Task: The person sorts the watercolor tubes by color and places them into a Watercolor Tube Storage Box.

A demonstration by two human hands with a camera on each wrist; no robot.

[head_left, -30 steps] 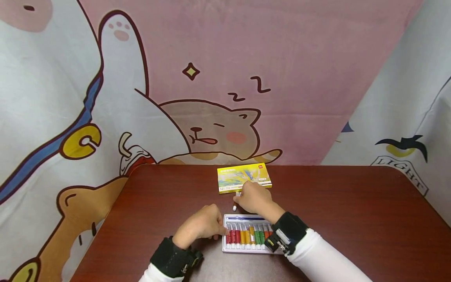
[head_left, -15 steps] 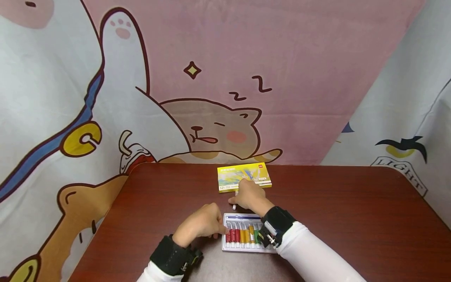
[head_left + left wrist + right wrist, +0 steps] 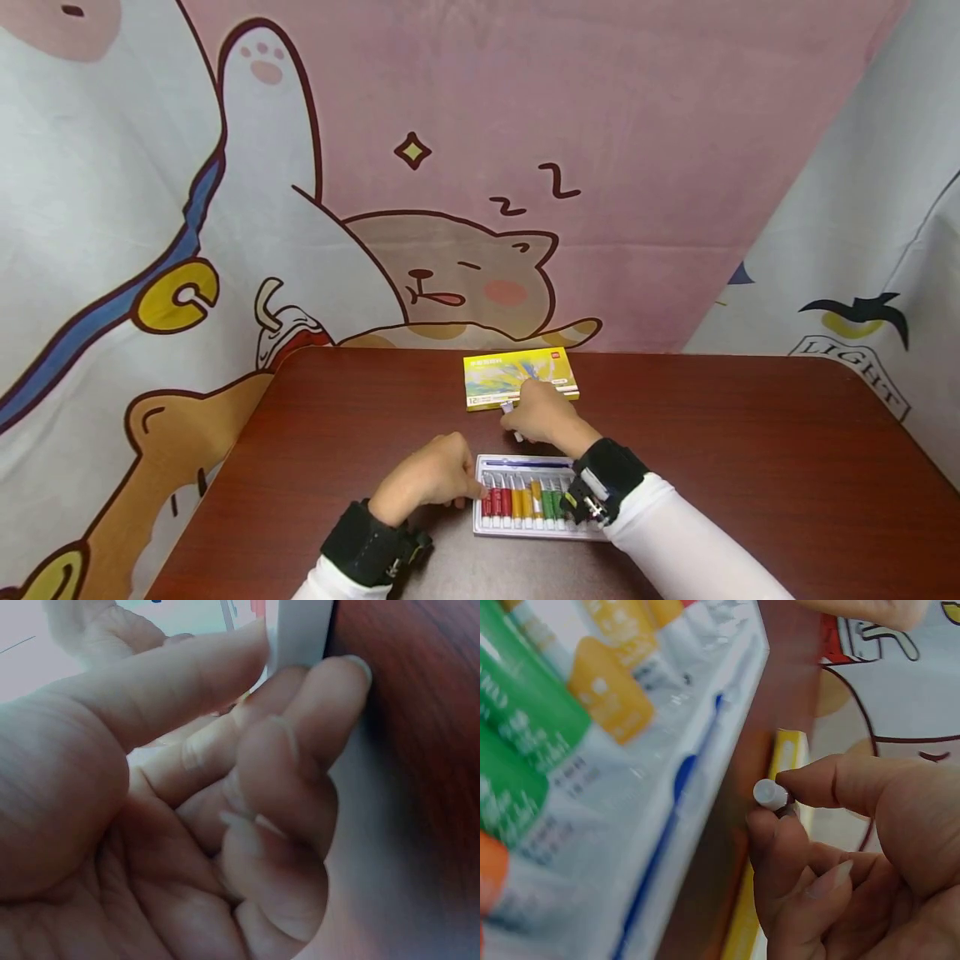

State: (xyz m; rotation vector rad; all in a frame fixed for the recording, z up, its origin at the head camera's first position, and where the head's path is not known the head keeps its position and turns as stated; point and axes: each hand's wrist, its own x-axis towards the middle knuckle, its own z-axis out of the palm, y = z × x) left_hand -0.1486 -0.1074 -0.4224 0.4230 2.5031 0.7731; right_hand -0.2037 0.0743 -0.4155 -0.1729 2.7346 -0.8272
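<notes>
A white tray (image 3: 525, 534) holding a row of paint tubes (image 3: 517, 505) lies near the middle of the table. At its left edge, my left hand (image 3: 429, 473) pinches the rim between thumb and curled fingers; the left wrist view shows the thumb (image 3: 202, 675) against the white edge. Beyond the tray, my right hand (image 3: 551, 417) pinches a small paint tube, its white cap (image 3: 769, 794) facing the right wrist camera. Fingers hide most of that tube. Just behind the hand lies a yellow paint box (image 3: 487, 379).
A thin blue paintbrush (image 3: 676, 799) lies in the tray's far slot. The brown tabletop (image 3: 720, 450) extends to both sides. Behind it hangs a cartoon-printed cloth (image 3: 637, 167). My right forearm covers the tray's right end.
My right hand moved slightly left, then back right, with the tube. The tube now tilts more and its cap has shifted right. My left hand has stayed at the tray's edge.
</notes>
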